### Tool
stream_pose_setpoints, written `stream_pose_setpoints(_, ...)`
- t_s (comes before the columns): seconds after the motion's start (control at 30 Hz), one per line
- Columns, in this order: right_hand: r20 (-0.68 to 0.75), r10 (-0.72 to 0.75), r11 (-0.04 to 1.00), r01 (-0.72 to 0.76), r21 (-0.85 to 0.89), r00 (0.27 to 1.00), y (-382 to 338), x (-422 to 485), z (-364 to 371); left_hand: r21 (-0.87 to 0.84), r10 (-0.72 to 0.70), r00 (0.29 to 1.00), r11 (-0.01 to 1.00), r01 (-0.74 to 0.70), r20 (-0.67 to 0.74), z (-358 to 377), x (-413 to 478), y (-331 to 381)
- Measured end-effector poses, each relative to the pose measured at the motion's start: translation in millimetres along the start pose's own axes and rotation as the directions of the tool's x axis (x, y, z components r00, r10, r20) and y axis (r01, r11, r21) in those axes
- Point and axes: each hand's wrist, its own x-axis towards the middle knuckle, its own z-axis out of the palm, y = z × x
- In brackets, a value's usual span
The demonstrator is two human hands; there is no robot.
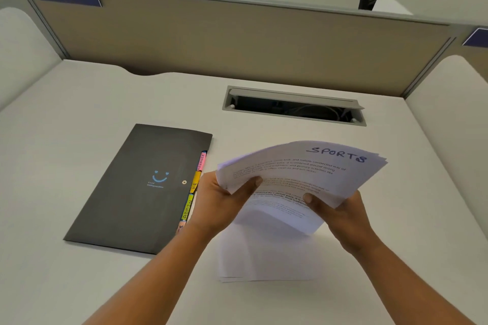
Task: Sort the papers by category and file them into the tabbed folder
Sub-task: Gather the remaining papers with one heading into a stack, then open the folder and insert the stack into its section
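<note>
Both hands, left hand (219, 200), right hand (340, 214), gripping paper stack (303, 174) above desk (79, 103); closed tabbed folder (137, 192) beside

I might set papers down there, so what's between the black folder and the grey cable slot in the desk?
Head view: nothing; between the black tabbed folder and the grey cable slot is bare white desk.

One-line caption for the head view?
Both hands, left and right, lift a paper stack headed "SPORTS" beside a closed black tabbed folder.
</note>
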Motion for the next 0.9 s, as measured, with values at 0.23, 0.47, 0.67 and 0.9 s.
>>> stream_pose_setpoints(0.23,0.003,0.041,0.999,-0.041,-0.018,0.999,14.9,0.2,-4.9,0.094,-0.026,1.0,0.995,0.026,-0.008,5.9,-11.5,-13.5)
stream_pose_setpoints(0.47,-0.064,0.041,0.981,-0.052,-0.188,0.997,17.4,0.1,-8.8,0.069,-0.067,0.997,0.995,0.065,0.025,-8.9,5.1,4.5)
stream_pose_setpoints(0.67,-0.104,0.145,0.964,-0.164,-0.209,0.984,42.0,-2.4,-7.3,0.402,-0.108,0.979,0.9,0.171,-0.174,-86.9,7.0,-6.5)
stream_pose_setpoints(0.9,-0.201,0.423,0.904,-0.426,0.03,0.884,88.4,-15.1,-8.1,0.901,-0.377,0.898,0.271,0.34,-0.226,-138.3,-41.6,-68.1)
